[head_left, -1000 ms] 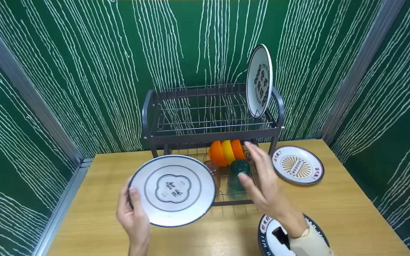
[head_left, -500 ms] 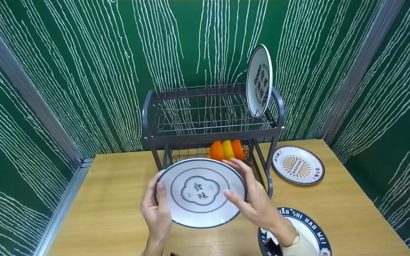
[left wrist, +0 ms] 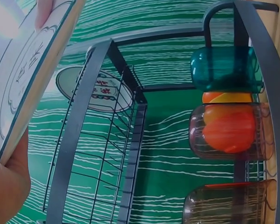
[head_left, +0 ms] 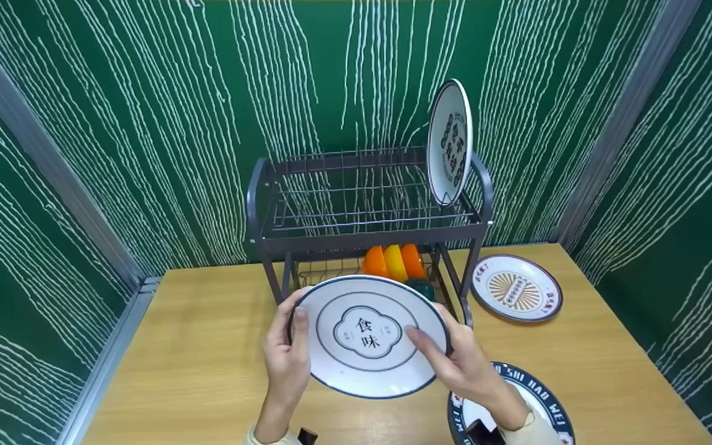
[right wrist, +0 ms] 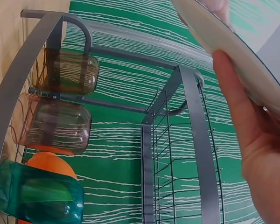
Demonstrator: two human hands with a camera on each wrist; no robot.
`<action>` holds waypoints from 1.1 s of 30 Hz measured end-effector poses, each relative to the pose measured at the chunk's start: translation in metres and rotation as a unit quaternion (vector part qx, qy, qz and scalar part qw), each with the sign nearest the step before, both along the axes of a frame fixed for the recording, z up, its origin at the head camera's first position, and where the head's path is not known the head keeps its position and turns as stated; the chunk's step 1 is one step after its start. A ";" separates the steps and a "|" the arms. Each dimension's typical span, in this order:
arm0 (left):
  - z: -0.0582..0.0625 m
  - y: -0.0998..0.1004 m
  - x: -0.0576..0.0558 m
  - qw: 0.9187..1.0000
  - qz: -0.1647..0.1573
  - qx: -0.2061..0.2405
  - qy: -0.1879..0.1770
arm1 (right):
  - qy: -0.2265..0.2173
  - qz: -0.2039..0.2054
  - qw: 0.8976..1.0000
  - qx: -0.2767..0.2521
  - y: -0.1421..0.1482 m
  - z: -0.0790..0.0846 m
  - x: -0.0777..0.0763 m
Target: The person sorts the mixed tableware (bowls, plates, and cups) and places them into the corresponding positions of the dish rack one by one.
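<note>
A white plate (head_left: 337,371) with a blue rim and dark characters in its middle is held up in front of the dish rack (head_left: 368,235). My left hand (head_left: 288,352) grips its left edge, the thumb lying on the upper face. At the right edge, my right hand (head_left: 464,355) grips it too, thumb on top; the right wrist view shows fingers (right wrist: 233,88) against its underside. Another white plate (head_left: 450,142) stands upright at the right end of the rack's top tier. The held plate hides much of the lower tier in the head view.
Orange and yellow bowls (head_left: 395,262) and a green glass (head_left: 421,288) sit on the lower tier, along with brownish clear glasses (right wrist: 60,123). Right of the rack lies a sunburst-patterned plate (head_left: 517,288). A dark-rimmed plate (head_left: 538,392) lies near my right forearm.
My left hand has carried the plate to the right, in front of the rack's middle. My right hand, free a second ago, has taken hold of its right edge.
</note>
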State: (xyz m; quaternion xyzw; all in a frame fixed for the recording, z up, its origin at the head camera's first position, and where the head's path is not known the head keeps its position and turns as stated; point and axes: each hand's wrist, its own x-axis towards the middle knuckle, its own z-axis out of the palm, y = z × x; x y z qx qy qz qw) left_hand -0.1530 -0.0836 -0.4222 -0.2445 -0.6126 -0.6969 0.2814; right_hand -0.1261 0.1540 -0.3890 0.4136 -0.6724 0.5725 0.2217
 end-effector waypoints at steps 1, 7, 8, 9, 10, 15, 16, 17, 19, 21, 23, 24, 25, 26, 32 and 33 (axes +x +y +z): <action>0.000 0.001 -0.001 1.000 -0.005 -0.003 -0.003 | 0.005 -0.001 1.000 0.000 0.001 0.001 0.000; 0.009 0.003 -0.003 0.999 -0.018 -0.033 0.001 | 0.016 -0.029 0.999 -0.005 0.006 0.004 -0.002; 0.012 0.003 -0.002 0.999 -0.021 -0.036 0.006 | 0.016 -0.035 0.999 -0.004 0.007 0.004 -0.001; 0.015 0.004 -0.002 0.999 -0.021 -0.040 0.010 | 0.018 -0.040 0.999 -0.002 0.008 0.005 -0.001; 0.018 0.003 -0.001 0.999 -0.018 -0.046 0.015 | 0.019 -0.045 0.999 0.000 0.008 0.006 -0.001; 0.027 0.001 0.002 0.998 -0.003 -0.059 0.008 | 0.046 -0.067 0.997 0.000 0.009 0.010 -0.002; 0.028 0.000 0.002 0.998 -0.001 -0.060 0.004 | 0.051 -0.072 0.996 -0.001 0.009 0.011 -0.003; 0.028 -0.001 0.002 0.998 0.002 -0.061 -0.001 | 0.056 -0.077 0.995 -0.002 0.010 0.012 -0.004; 0.027 -0.003 0.001 0.998 0.011 -0.063 -0.010 | 0.061 -0.085 0.995 -0.005 0.011 0.014 -0.005; 0.026 -0.005 -0.001 0.998 0.018 -0.059 -0.016 | 0.067 -0.091 0.994 -0.012 0.012 0.015 -0.006; 0.025 -0.007 -0.003 0.998 0.028 -0.054 -0.018 | 0.074 -0.098 0.992 -0.020 0.013 0.018 -0.008; 0.024 -0.008 -0.005 0.998 0.032 -0.050 -0.017 | 0.077 -0.104 0.991 -0.024 0.014 0.019 -0.008; 0.023 -0.010 -0.006 0.998 0.036 -0.045 -0.016 | 0.082 -0.109 0.990 -0.028 0.014 0.021 -0.009; 0.022 -0.010 -0.008 0.998 0.042 -0.043 -0.012 | 0.086 -0.114 0.989 -0.033 0.014 0.022 -0.010; 0.017 -0.016 -0.016 0.994 0.099 -0.034 0.002 | 0.085 -0.153 0.983 -0.049 0.019 0.035 -0.011; 0.016 -0.017 -0.017 0.994 0.109 -0.033 -0.002 | 0.082 -0.161 0.982 -0.050 0.020 0.037 -0.010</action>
